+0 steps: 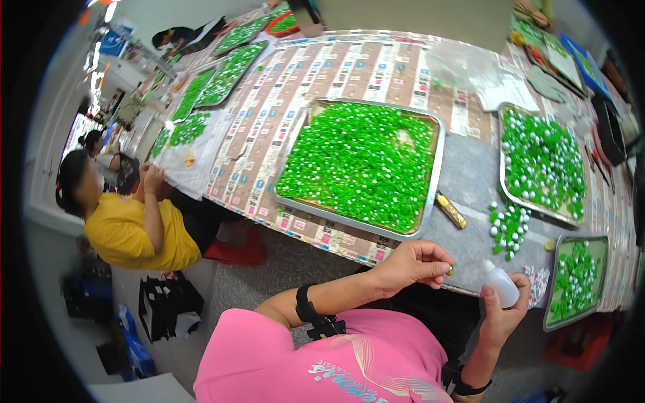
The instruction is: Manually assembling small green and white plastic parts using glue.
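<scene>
White bottle (504, 287), within right grip (500, 317), nozzle (488, 266) projecting clear

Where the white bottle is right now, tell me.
In the head view, the white bottle is right of centre, held in the right hand, just below the loose green-and-white pile.

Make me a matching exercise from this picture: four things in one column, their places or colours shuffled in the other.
1. White bottle
2. Small green piece
3. Gold-coloured stick-shaped object
4. Co-worker's shirt

A. Lying beside the large tray
B. Yellow
C. Held in the right hand
D. Pinched in the left hand

Pairs: 1-C, 2-D, 3-A, 4-B
</scene>
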Demonstrator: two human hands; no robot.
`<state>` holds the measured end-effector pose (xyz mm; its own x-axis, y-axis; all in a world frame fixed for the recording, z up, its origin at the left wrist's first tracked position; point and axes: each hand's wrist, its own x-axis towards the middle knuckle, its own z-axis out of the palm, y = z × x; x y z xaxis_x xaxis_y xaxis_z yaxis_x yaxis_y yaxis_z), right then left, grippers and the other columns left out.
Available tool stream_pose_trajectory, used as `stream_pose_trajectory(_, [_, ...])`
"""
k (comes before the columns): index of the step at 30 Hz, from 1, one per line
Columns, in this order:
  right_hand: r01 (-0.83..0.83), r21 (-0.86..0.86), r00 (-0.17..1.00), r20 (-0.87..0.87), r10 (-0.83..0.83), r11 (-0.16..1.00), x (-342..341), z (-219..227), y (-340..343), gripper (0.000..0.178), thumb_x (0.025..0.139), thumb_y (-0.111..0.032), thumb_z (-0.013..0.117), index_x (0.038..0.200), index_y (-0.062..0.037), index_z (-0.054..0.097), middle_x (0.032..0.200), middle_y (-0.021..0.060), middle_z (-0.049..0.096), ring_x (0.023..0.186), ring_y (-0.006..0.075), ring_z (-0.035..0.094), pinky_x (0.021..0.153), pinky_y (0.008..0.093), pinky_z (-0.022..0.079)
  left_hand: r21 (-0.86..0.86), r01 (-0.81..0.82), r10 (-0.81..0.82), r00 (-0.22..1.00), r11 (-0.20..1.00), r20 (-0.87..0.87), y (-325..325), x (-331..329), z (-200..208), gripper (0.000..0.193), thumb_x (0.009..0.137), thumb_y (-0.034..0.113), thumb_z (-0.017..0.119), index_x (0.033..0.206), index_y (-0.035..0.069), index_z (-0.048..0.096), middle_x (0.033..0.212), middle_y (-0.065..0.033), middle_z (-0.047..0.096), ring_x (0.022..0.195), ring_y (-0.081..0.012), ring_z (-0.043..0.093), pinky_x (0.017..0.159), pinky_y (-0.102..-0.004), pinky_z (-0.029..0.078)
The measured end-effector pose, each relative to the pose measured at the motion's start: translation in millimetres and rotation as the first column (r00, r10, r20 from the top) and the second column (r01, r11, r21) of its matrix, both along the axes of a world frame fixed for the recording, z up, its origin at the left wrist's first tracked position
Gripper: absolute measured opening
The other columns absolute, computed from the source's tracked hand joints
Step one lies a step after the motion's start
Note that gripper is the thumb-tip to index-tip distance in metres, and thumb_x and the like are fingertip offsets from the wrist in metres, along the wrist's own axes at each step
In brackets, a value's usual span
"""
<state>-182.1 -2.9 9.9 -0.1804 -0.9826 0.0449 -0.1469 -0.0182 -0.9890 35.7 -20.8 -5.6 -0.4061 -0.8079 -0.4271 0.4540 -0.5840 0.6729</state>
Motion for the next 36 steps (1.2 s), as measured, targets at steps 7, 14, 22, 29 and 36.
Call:
stream_pose_trajectory(7, [-0.195, -0.079, 0.981, -0.032, 0.193, 0.978, 45, -10, -31, 0.032, 0.074, -0.001, 0.071, 0.104, 0.0, 0.059, 0.097, 0.006, 0.06, 0.093, 0.016, 0.056, 0.086, 0.0288, 0.043, -0.031, -0.042, 0.043, 0.999, 0.999, 0.009, 17, 20, 11, 0.015, 0.087, 0.01, 0.065, 0.099, 0.001, 0.061, 0.084, -0.0049, 0.063, 0.072, -0.0114, 0.062, 0.067, -0.0249, 0.054])
stream_pose_trajectory(14, [-0.213, -0.062, 0.977, 0.008, 0.214, 0.975, 63, -23, -39, 0.032, 0.077, -0.001, 0.07, 0.107, -0.0014, 0.059, 0.097, 0.0047, 0.063, 0.089, 0.0117, 0.059, 0.081, 0.0257, 0.046, 0.026, -0.065, 0.065, 0.998, 0.998, -0.019, 28, 25, 8, 0.014, 0.087, 0.007, 0.063, 0.099, 0.0, 0.06, 0.085, -0.0068, 0.062, 0.072, -0.0125, 0.062, 0.067, -0.0262, 0.055])
stream_pose_trajectory(22, [-0.138, -0.245, 0.894, -0.447, 0.015, 0.96, 9, 5, -31, 0.03, 0.073, 0.004, 0.065, 0.102, -0.0006, 0.062, 0.102, 0.0127, 0.063, 0.095, 0.0251, 0.06, 0.082, 0.0316, 0.047, -0.001, -0.015, 0.015, 1.0, 1.0, -0.022, 27, 20, 11, 0.014, 0.088, 0.006, 0.061, 0.1, 0.001, 0.06, 0.092, -0.0087, 0.065, 0.074, -0.0113, 0.062, 0.069, -0.025, 0.055])
stream_pose_trajectory(29, [-0.018, -0.286, 0.799, -0.58, -0.158, 0.958, -33, 4, -35, 0.016, 0.074, 0.003, 0.064, 0.089, -0.003, 0.066, 0.084, 0.0099, 0.059, 0.08, 0.026, 0.056, 0.07, 0.0344, 0.044, 0.015, 0.028, -0.027, 0.997, 0.999, -0.074, 22, 7, 9, 0.013, 0.088, 0.007, 0.062, 0.1, 0.002, 0.061, 0.089, -0.0062, 0.064, 0.074, -0.0118, 0.062, 0.069, -0.0245, 0.054])
stream_pose_trajectory(36, [-0.178, -0.283, 0.744, -0.665, -0.059, 0.943, -14, -6, -50, 0.017, 0.074, 0.001, 0.065, 0.091, -0.0033, 0.065, 0.081, 0.0098, 0.056, 0.079, 0.0285, 0.052, 0.07, 0.0381, 0.042, 0.011, 0.027, -0.026, 0.999, 1.0, -0.047, 18, 1, 12, 0.01, 0.089, 0.005, 0.059, 0.098, 0.001, 0.06, 0.087, -0.0075, 0.063, 0.072, -0.0131, 0.061, 0.067, -0.0277, 0.054])
